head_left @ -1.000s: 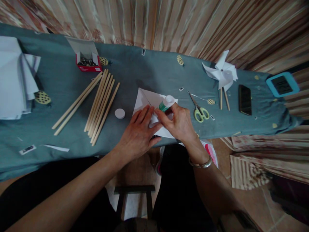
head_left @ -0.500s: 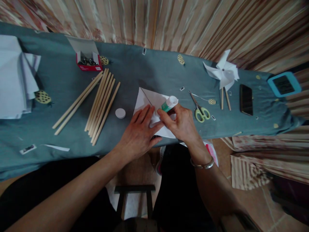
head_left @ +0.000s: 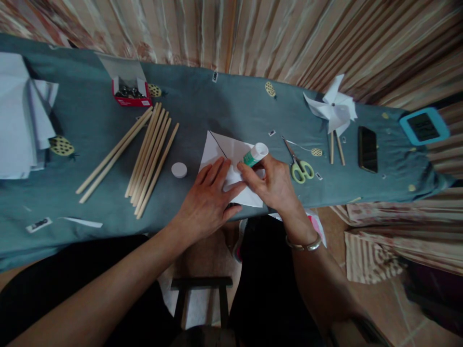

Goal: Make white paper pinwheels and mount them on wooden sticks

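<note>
A white paper square (head_left: 231, 140) with a dark diagonal line lies on the table before me. My left hand (head_left: 208, 195) rests on its left part with the fingers stretched out, pressing it down. In my right hand (head_left: 273, 180) is a glue stick (head_left: 252, 156) with a green label, tilted with its lower end toward the middle of the paper. My fingers hide the glue tip, so contact cannot be made out. The white round cap (head_left: 179, 169) lies left of the paper. Green-handled scissors (head_left: 301, 166) lie open to the right.
Several wooden sticks (head_left: 150, 161) and a red box of small metal pieces (head_left: 132, 94) are on the left, beyond them a paper stack (head_left: 18, 120). At right are a paper pinwheel (head_left: 336, 106), a phone (head_left: 368, 149) and a blue-framed device (head_left: 424, 126).
The glue stick and my right hand have shifted very slightly to the right over the paper. My left hand stays in place; the whole view has moved a little.
</note>
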Demonstrator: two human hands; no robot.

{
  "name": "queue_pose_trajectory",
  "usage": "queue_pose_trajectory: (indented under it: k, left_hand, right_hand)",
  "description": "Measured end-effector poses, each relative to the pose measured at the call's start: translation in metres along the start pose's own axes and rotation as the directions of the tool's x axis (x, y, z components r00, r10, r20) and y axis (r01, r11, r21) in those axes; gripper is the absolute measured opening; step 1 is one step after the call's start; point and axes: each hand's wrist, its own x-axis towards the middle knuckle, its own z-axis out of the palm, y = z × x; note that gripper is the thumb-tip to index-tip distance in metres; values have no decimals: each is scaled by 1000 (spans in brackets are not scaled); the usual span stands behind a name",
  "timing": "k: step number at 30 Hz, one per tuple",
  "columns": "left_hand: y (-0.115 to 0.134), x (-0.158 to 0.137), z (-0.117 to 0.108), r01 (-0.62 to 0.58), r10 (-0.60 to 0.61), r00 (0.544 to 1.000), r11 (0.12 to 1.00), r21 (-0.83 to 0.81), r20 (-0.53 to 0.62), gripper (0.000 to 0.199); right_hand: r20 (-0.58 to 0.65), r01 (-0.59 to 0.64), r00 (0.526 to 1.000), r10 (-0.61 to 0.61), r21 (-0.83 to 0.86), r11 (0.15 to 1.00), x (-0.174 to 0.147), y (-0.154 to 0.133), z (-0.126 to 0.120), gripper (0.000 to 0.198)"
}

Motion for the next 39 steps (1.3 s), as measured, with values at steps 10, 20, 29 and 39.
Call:
queue_pose_trajectory:
  k: [10,20,29,39]
  left_hand:
    - [0,1,-1,-1,1,1000,1000,6,-1,55]
    - [-6,-4,2,-96,92,986,995,-24,-136,62]
    - [-50,-21,-51,160,-134,950,985,71,-281,52]
    - [-53,-27,-56,374,-501,841,811,-450,-204,29]
  right_hand:
    - [-117,56,991,-57,-15,998,2,1,6,24]
    - [-319,-29,916,244,553,833,16,19,11,29]
    - [-52,-171,886,461,887,428,15,15,0,23]
    - [226,-286,902,367,951,116,4,-12,7,27]
